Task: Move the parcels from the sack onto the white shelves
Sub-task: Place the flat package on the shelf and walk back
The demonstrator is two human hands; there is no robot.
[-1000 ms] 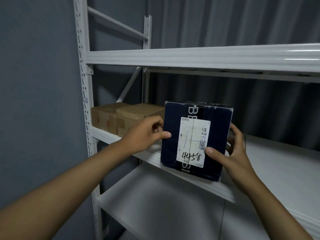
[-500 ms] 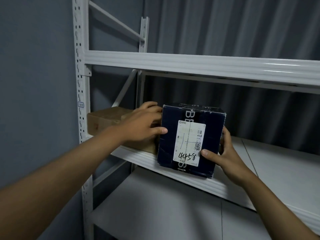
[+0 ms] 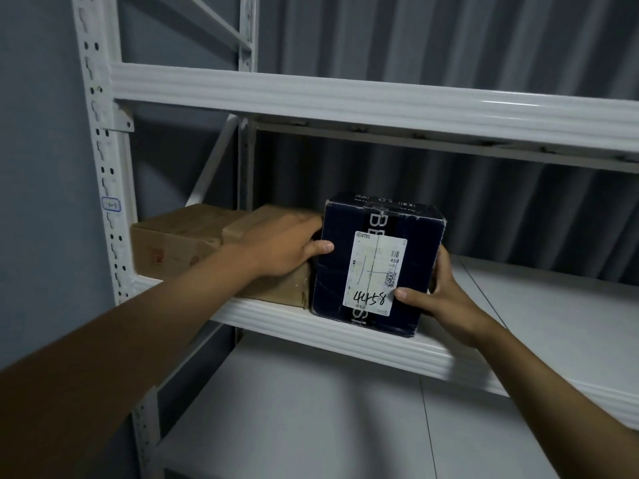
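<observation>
On the middle white shelf (image 3: 345,335), in the head view, the dark blue parcel (image 3: 377,264) stands upright on the front edge, just right of the nearer brown carton (image 3: 276,288); a second brown carton (image 3: 173,243) sits further left of that one; a second ago the parcel was tipped forward over the shelf lip with a gap to the cartons, and it has since been pushed in and squared up until its left side is close against the nearer carton. Each hand's grip is closed on the parcel: the left hand (image 3: 280,247) wraps the upper left edge, thumb on the front face, while the right hand (image 3: 437,299) clasps the lower right corner, thumb on the white label (image 3: 375,271); the parcel looks seated, so I judge this placement all but done, with only the letting go left; the sack is out of view.
</observation>
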